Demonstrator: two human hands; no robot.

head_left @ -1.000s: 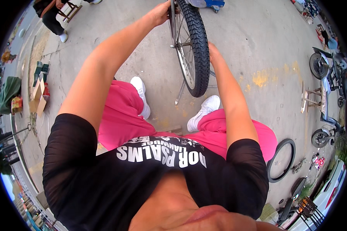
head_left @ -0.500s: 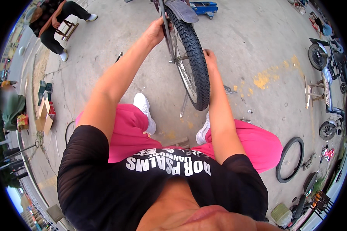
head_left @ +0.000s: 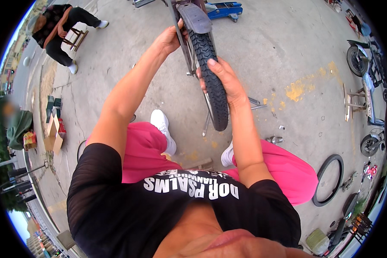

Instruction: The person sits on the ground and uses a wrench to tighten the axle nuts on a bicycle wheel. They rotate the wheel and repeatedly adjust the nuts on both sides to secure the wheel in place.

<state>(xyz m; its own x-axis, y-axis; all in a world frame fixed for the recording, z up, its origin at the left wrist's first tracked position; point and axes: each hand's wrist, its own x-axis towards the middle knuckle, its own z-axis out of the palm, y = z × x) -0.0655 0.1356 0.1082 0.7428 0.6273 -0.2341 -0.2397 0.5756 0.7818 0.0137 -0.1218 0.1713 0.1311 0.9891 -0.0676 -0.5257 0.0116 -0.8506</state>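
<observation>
A bicycle wheel with a knobbly black tire (head_left: 217,103) stands upright before me, under a grey mudguard (head_left: 194,18). My right hand (head_left: 228,79) wraps around the tire from the right, its thumb on the tread and its fingertips at the rim on the other side. To the left of the wheel, my left hand (head_left: 172,38) is closed at the grey metal fork leg (head_left: 185,49). Part of its fingers is hidden behind that leg. Metal tools (head_left: 256,103) lie on the concrete beyond my right forearm.
A blue floor jack (head_left: 223,10) stands behind the wheel. A loose tire (head_left: 329,180) lies at my right, near a metal socket-like part (head_left: 274,139). Farther right stands a scooter (head_left: 370,81). An open carton (head_left: 53,135) and a seated person (head_left: 58,32) are at left.
My right hand has come from beside the tire to a grip around it. The wheel and mudguard have shifted slightly left and toward me. My left hand stays at the fork leg.
</observation>
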